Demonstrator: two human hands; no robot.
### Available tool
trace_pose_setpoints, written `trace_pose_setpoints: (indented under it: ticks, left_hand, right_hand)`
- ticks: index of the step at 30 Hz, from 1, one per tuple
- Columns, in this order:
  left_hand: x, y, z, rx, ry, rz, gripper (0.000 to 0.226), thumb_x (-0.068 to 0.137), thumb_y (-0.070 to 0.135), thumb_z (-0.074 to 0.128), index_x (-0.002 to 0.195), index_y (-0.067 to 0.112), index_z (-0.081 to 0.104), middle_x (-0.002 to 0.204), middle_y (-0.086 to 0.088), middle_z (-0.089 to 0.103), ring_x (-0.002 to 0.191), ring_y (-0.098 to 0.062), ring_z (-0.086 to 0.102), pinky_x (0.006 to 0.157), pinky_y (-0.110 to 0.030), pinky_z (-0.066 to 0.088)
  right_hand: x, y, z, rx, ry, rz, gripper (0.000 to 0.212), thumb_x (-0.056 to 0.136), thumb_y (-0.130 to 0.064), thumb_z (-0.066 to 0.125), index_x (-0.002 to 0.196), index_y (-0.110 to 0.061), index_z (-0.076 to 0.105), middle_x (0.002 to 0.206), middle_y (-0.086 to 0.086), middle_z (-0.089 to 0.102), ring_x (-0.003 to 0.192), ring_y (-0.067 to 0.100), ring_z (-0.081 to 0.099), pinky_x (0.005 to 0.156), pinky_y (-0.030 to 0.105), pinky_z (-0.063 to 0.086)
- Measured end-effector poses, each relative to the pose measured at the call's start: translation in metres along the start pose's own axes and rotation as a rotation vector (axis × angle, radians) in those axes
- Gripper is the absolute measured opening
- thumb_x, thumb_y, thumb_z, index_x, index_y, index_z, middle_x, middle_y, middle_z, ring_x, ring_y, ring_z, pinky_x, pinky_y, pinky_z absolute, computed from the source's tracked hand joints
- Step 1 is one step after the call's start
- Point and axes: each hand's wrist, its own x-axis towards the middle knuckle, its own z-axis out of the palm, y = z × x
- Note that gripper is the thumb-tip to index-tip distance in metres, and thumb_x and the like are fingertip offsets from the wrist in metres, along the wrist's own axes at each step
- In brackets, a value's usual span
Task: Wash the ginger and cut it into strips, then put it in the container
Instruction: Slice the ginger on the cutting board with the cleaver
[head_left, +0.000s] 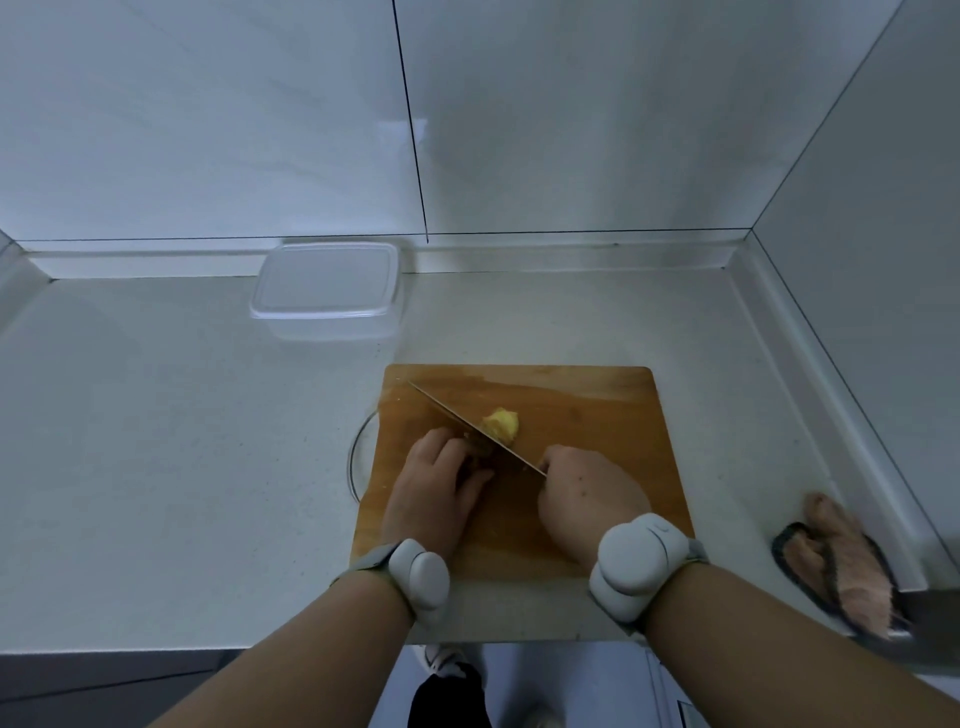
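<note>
A person cuts ginger (501, 424) on a wooden cutting board (597, 415) set at the near right of a pale tabletop (182, 467); the board lies close to the near edge, seemingly so that both forearms can reach it without stretching. The right hand (587, 499) is curled round the handle of a kitchen knife (467, 421), whose blade runs on a slant from the board's far left corner toward that hand; the handle itself is hidden inside the grip. The left hand (436, 478) sits on the left side of the blade with its fingers bent down over a darker piece beside the steel, probably ginger being held steady for the cut, though the piece is too shadowed to name with certainty; curled fingers here keep the tips back from the edge. A yellow, peeled lump of ginger lies on the right side of the blade, touching or just beside it, near the middle of the board. A clear plastic container (324, 291) with its lid on waits at the far side of the tabletop against the wall, well apart from the board, out of the knife's way until strips are ready; the lid would have to come off first. A curved glass rim (353, 457) shows from under the board's left edge; a pinkish cloth (841, 566) lies at the near right. Grey bands (639, 566) wrap both wrists. Judged from the lump left whole, the cutting is at an early stage.
</note>
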Motion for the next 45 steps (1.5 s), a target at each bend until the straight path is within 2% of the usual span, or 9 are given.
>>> trace_pose_setpoints:
  ticks: [2,5,11,14,18,23,33,39,45]
  left_hand:
    - [-0.001,-0.001,0.001,-0.035,-0.001,0.047,0.020,0.084,0.027,0.068,0.096,0.012,0.065,0.101,-0.001,0.059,0.090,-0.015,0.055,0.077,-0.022,0.047]
    - [-0.004,-0.006,0.000,-0.046,-0.011,0.114,0.025,0.091,0.030,0.055,0.101,0.010,0.066,0.109,-0.002,0.060,0.099,-0.016,0.057,0.086,-0.027,0.050]
    - [-0.004,-0.011,0.004,-0.037,-0.030,0.139,0.028,0.093,0.028,0.051,0.106,0.009,0.067,0.111,-0.005,0.062,0.101,-0.019,0.058,0.089,-0.029,0.050]
    - [-0.004,-0.009,0.003,-0.035,-0.019,0.113,0.030,0.092,0.030,0.051,0.106,0.009,0.067,0.112,-0.006,0.062,0.102,-0.019,0.057,0.089,-0.026,0.047]
    - [0.001,-0.010,0.002,-0.011,-0.043,0.122,0.033,0.091,0.031,0.052,0.108,0.008,0.066,0.113,-0.009,0.061,0.101,-0.024,0.058,0.084,-0.031,0.051]
    - [0.002,-0.011,0.004,0.010,-0.068,0.097,0.034,0.089,0.033,0.051,0.110,0.010,0.063,0.114,-0.009,0.060,0.103,-0.024,0.056,0.085,-0.034,0.052]
    - [0.003,-0.009,0.002,-0.015,-0.052,0.133,0.027,0.089,0.031,0.053,0.102,0.010,0.064,0.108,-0.003,0.058,0.098,-0.016,0.055,0.083,-0.022,0.047]
    - [0.003,-0.010,0.003,-0.036,-0.039,0.127,0.024,0.088,0.029,0.055,0.098,0.009,0.064,0.104,-0.002,0.057,0.094,-0.016,0.054,0.083,-0.016,0.042]
    - [0.004,-0.011,0.003,-0.059,-0.045,0.129,0.023,0.088,0.028,0.056,0.099,0.009,0.064,0.104,-0.002,0.057,0.095,-0.017,0.055,0.082,-0.023,0.048]
  right_hand:
    - [0.000,0.001,-0.001,0.007,-0.004,0.001,0.021,0.096,-0.012,0.048,0.106,-0.016,0.065,0.092,0.004,0.067,0.078,0.021,0.065,0.067,0.031,0.053]
    - [0.000,0.000,-0.004,0.013,-0.013,-0.009,0.020,0.096,-0.012,0.048,0.106,-0.017,0.065,0.091,0.004,0.066,0.079,0.021,0.065,0.069,0.032,0.055]
    - [-0.010,0.000,-0.009,-0.001,0.010,-0.044,0.021,0.096,-0.016,0.048,0.109,-0.021,0.063,0.088,-0.001,0.066,0.075,0.017,0.064,0.073,0.034,0.058]
    - [-0.021,0.000,-0.011,-0.002,0.031,-0.071,0.021,0.098,-0.019,0.047,0.113,-0.025,0.060,0.086,-0.003,0.064,0.073,0.015,0.063,0.071,0.033,0.058]
    - [-0.031,-0.002,-0.014,0.007,0.048,-0.080,0.018,0.099,-0.020,0.048,0.113,-0.026,0.056,0.085,-0.004,0.063,0.073,0.015,0.062,0.072,0.033,0.058]
    - [-0.034,-0.003,-0.015,0.027,0.034,-0.058,0.019,0.098,-0.020,0.050,0.115,-0.025,0.056,0.089,-0.003,0.063,0.078,0.017,0.063,0.075,0.034,0.057]
    - [-0.031,-0.004,-0.019,0.033,-0.010,-0.016,0.022,0.096,-0.016,0.050,0.112,-0.025,0.062,0.088,-0.003,0.063,0.075,0.015,0.061,0.069,0.030,0.054]
    - [-0.027,-0.010,-0.024,-0.018,-0.038,-0.006,0.022,0.096,-0.015,0.051,0.112,-0.025,0.062,0.090,-0.002,0.063,0.078,0.016,0.061,0.076,0.034,0.057]
    - [-0.024,-0.014,-0.026,-0.035,-0.064,0.006,0.024,0.096,-0.012,0.049,0.113,-0.024,0.062,0.091,-0.001,0.064,0.078,0.016,0.061,0.077,0.033,0.056]
